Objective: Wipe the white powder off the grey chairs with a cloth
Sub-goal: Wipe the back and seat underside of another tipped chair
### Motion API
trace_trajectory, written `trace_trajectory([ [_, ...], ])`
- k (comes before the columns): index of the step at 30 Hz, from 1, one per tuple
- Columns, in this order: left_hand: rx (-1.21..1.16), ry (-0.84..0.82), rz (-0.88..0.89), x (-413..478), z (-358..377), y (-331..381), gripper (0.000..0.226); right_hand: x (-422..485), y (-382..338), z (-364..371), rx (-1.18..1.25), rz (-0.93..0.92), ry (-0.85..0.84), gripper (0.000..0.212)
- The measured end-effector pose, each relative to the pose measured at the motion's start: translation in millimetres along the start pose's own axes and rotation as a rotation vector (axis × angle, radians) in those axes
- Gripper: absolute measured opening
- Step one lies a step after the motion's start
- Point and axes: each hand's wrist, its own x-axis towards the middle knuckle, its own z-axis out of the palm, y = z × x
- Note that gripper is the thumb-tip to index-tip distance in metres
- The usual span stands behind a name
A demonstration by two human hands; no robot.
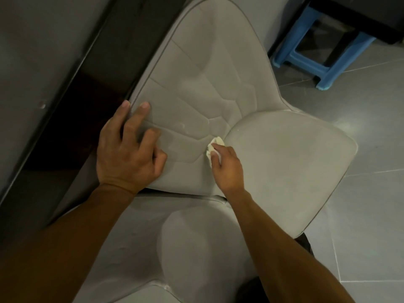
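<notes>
A grey padded chair (284, 154) fills the middle of the view, its quilted backrest to the left and its seat to the right. Faint white powder streaks show along the seams near the crease. My right hand (227, 165) grips a small white cloth (215, 143) and presses it into the crease where backrest meets seat. My left hand (129, 149) rests on the backrest's near edge, two fingers stretched out flat and the others bent under. A second grey chair (185, 248) lies under my forearms at the bottom.
A dark table edge (87, 84) runs diagonally along the left beside the backrest. A blue plastic stool (328, 68) stands on the grey tiled floor (371, 193) at the upper right, partly under dark furniture.
</notes>
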Motion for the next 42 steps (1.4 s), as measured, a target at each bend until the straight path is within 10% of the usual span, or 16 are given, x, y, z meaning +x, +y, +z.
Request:
trace_trajectory([
  [9,0.014,-0.013,0.000,1.3,-0.3,-0.1,0.018,6.8,29.4,30.5,-0.132,0.241,-0.196,0.030],
  [17,0.019,-0.033,-0.009,0.6,-0.5,0.3,0.019,2.8,-35.8,7.7,0.255,-0.213,0.155,0.035],
  [26,0.016,-0.009,0.002,-1.2,1.2,0.7,0.015,29.5,17.1,22.7,0.163,0.405,0.049,0.030],
  [31,0.033,-0.003,0.014,-0.1,0.5,-0.2,0.015,8.9,-19.2,20.4,0.337,0.018,0.224,0.028],
  [37,0.045,-0.015,0.009,0.3,0.0,0.4,0.017,29.6,-8.5,31.0,0.226,0.294,0.075,0.033],
  [42,0.050,-0.014,0.001,-0.9,0.4,0.6,0.018,27.5,-42.8,-7.9,0.330,-0.062,0.304,0.033],
])
